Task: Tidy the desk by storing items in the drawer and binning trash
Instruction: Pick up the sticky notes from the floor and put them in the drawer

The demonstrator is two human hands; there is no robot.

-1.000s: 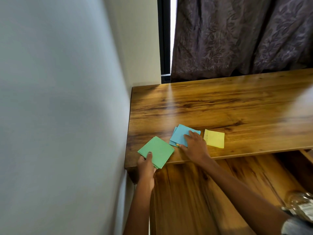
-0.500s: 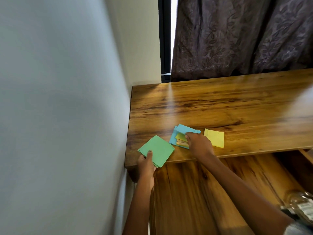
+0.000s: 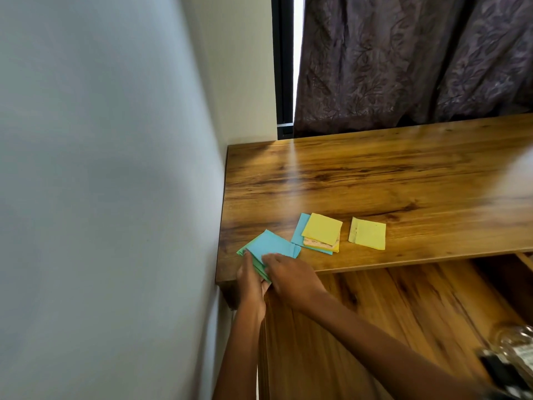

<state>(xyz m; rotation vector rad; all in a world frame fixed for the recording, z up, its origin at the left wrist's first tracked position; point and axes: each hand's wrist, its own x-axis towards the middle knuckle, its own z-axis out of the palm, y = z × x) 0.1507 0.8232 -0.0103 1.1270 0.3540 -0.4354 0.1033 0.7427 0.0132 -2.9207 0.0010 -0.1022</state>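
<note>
Together, both hands (image 3: 277,277) pinch the blue paper (image 3: 272,245).

Single view, head-worn, wide-angle. Looks forward and steeply down onto the left front corner of the desk (image 3: 375,180), close in. Wall (image 3: 101,168) fills the left half of frame; curtain (image 3: 403,59) across the top right. Both forearms enter from the bottom edge. No second view.
</note>
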